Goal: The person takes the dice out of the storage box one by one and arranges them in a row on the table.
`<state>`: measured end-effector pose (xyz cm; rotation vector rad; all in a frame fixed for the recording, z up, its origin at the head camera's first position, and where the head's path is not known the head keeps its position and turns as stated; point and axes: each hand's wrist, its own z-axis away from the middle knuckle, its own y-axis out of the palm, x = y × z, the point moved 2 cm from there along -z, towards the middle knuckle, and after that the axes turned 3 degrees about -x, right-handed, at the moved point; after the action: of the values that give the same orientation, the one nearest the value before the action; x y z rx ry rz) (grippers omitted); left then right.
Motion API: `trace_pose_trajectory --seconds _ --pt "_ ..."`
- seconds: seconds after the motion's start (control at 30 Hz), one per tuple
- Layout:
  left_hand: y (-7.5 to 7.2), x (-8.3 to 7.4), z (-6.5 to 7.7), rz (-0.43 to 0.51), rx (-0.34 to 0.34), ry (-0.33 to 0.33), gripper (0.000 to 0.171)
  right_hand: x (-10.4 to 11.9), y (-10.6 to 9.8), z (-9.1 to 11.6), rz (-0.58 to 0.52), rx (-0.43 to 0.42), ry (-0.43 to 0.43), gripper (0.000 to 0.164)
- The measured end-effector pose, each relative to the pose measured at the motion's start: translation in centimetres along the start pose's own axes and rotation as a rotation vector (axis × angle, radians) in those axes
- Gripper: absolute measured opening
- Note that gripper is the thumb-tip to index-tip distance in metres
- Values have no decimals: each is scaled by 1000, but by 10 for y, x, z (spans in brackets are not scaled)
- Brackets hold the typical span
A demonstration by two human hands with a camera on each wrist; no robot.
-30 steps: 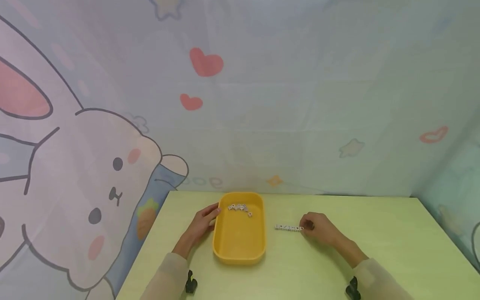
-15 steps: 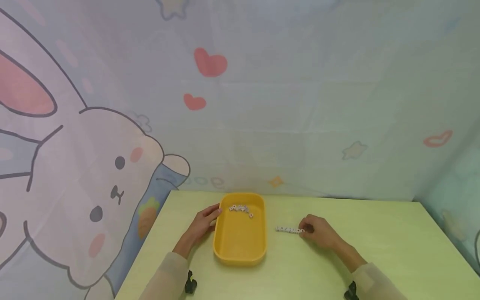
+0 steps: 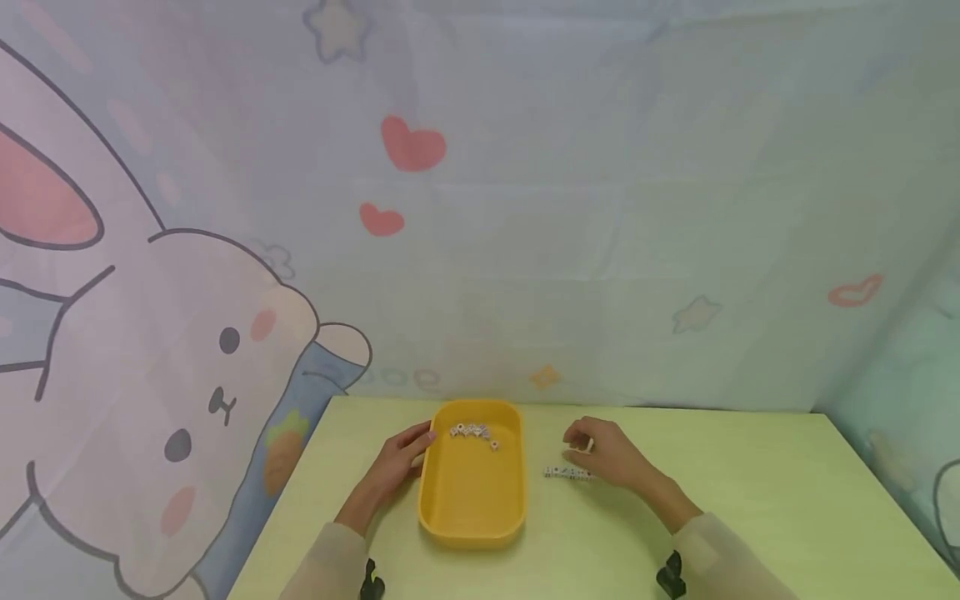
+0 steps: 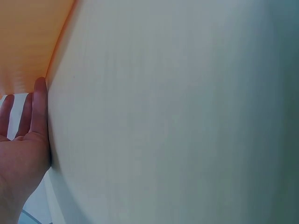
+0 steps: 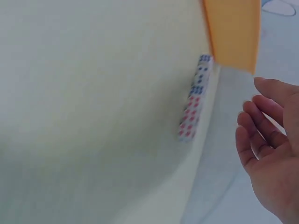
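Observation:
A yellow tray [image 3: 472, 508] stands on the table with several small white dice [image 3: 470, 431] near its far end. My left hand [image 3: 392, 463] rests against the tray's left side, the thumb at the rim. In the left wrist view its fingers [image 4: 40, 105] are straight and reach the orange-looking tray wall [image 4: 28, 42]. Right of the tray lies a straight row of dice [image 3: 567, 472], with blue and red pips in the right wrist view. My right hand [image 3: 606, 452] is raised over the right end of this row. Its fingers are loosely bent and apart from the thumb, with nothing between them.
The pale yellow-green table [image 3: 750, 483] meets a cloth backdrop [image 3: 600, 250] printed with a rabbit, hearts and stars. Black wrist mounts [image 3: 671, 575] sit by both sleeves. A thin dark cable [image 3: 939, 508] hangs at the right edge.
My right hand has left the right end of the dice row, rising and moving left toward the tray. The left hand stays at the tray. The head view has shifted slightly.

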<state>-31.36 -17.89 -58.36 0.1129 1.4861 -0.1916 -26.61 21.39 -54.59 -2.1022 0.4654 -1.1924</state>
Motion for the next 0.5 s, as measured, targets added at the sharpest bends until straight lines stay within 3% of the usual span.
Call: trace_pose_trajectory --seconds 0.2,0.5 --pt "-1 2 -2 16 10 -1 61 30 16 -38 49 -7 -65 19" --pt "-1 2 -1 7 11 -11 61 60 45 -80 206 125 -143 24"
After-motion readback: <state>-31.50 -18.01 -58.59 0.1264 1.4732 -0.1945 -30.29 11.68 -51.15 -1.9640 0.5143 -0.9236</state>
